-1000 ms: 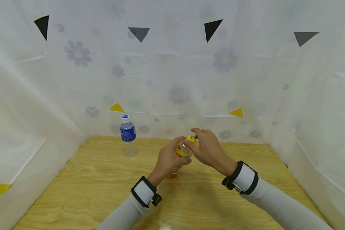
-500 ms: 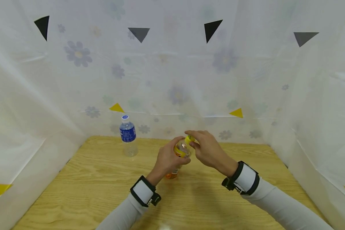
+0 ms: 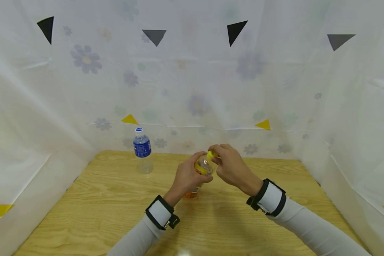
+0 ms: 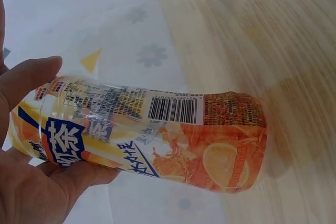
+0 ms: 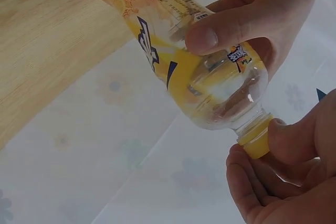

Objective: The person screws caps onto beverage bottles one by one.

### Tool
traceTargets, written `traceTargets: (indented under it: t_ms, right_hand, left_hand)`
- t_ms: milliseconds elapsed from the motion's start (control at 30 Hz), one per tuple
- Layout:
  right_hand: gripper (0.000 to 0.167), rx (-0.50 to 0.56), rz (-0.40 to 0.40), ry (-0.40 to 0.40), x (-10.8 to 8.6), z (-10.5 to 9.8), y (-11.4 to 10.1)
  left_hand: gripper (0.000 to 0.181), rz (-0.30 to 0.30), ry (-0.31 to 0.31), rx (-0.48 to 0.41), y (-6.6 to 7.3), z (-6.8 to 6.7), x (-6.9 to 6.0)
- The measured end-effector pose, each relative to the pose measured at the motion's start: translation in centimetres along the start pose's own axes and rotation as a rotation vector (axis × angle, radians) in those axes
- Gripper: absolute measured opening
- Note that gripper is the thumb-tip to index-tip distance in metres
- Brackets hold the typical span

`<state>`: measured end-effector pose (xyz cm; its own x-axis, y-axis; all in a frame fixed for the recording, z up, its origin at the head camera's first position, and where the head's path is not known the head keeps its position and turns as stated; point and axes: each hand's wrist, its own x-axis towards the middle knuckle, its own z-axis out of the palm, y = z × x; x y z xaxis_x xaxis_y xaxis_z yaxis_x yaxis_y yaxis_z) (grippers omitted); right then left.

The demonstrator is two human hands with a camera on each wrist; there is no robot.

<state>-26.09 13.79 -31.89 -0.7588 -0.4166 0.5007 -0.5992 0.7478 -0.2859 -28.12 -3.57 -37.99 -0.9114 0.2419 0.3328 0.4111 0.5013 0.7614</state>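
My left hand (image 3: 186,176) grips a clear plastic bottle (image 4: 173,140) round its upper body. The bottle has a yellow and orange label with orange slices and a barcode, and no drink shows in its clear shoulder. My right hand (image 3: 233,165) pinches the bottle's yellow cap (image 5: 256,139) between thumb and fingers. In the right wrist view the cap sits on the neck. Part of the label is hidden behind the left hand's fingers.
A second clear bottle (image 3: 142,149) with a blue label and white cap stands upright at the table's back left. The wooden table (image 3: 92,213) is bordered by white flower-patterned sheeting (image 3: 192,71) at the back and both sides.
The right hand's fingers have come round the yellow cap, from spread apart to pinching it. The left hand and its bottle have barely moved. The blue-labelled bottle stays in place.
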Motion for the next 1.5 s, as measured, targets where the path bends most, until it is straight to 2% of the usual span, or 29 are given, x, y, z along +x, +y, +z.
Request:
traceTargets:
  t_ms: [367, 533, 667, 833, 1000, 1133, 1500]
  right_hand:
    - [0.022, -0.039, 0.021, 0.037, 0.2, 0.5, -0.1]
    - [0.013, -0.062, -0.012, 0.068, 0.3, 0.6, 0.0]
    - [0.010, -0.066, -0.009, 0.074, 0.5, 0.6, 0.2]
    - [0.019, -0.060, -0.030, 0.104, 0.8, 0.9, 0.5]
    - [0.031, -0.088, -0.113, 0.195, 0.9, 1.5, 1.1]
    - [0.036, -0.087, -0.137, 0.240, 0.9, 1.8, 1.5]
    - [0.037, -0.066, -0.136, 0.243, 0.7, 1.9, 1.7]
  left_hand:
    - [0.074, -0.021, 0.005, 0.013, 0.2, 0.2, 0.0]
    - [0.074, -0.013, 0.008, 0.029, 0.2, 0.2, 0.1]
    - [0.074, 0.004, 0.012, 0.040, 0.1, 0.3, 0.1]
    - [0.072, 0.014, 0.021, 0.045, -0.1, 0.3, 0.1]
    - [0.073, 0.025, 0.034, 0.050, -0.3, 0.4, 0.0]
    - [0.074, 0.037, 0.038, 0.054, -0.4, 0.5, 0.0]
    - [0.075, 0.037, 0.037, 0.047, -0.3, 0.5, -0.1]
